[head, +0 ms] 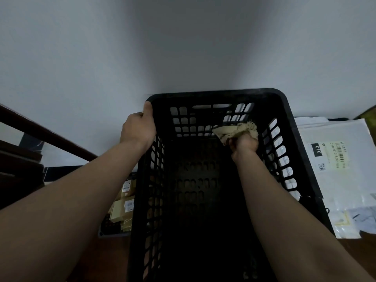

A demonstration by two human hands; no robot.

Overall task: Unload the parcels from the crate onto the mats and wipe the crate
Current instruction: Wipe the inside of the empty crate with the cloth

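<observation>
**Cloth at the far end of the crate**

We see the black crate standing open side up, its long axis running straight away from us toward the wall. White parcels lie just beside its right side and brown parcels beside its left. Our left hand grips the rim at the far left corner, fingers curled over it. Our right hand, inside the crate, has its fingers bunched round the beige cloth, which touches the far end wall.

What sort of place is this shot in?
Probably a home stair landing, not a warehouse: a dark wooden banister on the left, a plain white wall, and labelled courier bags lying beside the crate.
</observation>
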